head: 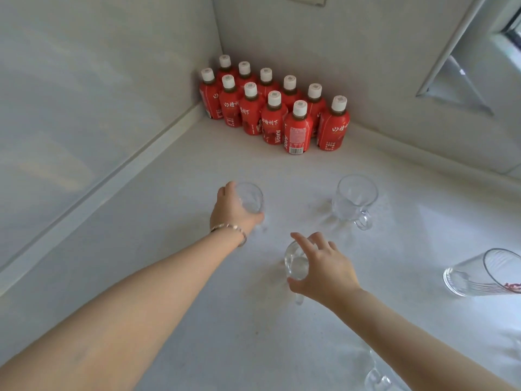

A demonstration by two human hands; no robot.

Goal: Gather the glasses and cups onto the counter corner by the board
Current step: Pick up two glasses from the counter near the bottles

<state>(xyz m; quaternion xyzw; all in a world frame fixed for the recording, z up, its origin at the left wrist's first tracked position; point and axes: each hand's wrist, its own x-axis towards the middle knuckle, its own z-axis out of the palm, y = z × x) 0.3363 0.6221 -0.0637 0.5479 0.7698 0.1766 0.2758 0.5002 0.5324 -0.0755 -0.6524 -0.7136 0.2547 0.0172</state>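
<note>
Both hands grip clear glasses, left hand (229, 211) nearer the juice bottles (275, 107), right hand (324, 270) behind; next, release them upright.

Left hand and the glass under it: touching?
Touching. The head view shows the left hand wrapped around the side of the glass, fingers against its wall, with the glass upright on the counter.

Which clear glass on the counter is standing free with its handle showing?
The handled glass mug right of the left hand; no hand touches it.
</note>
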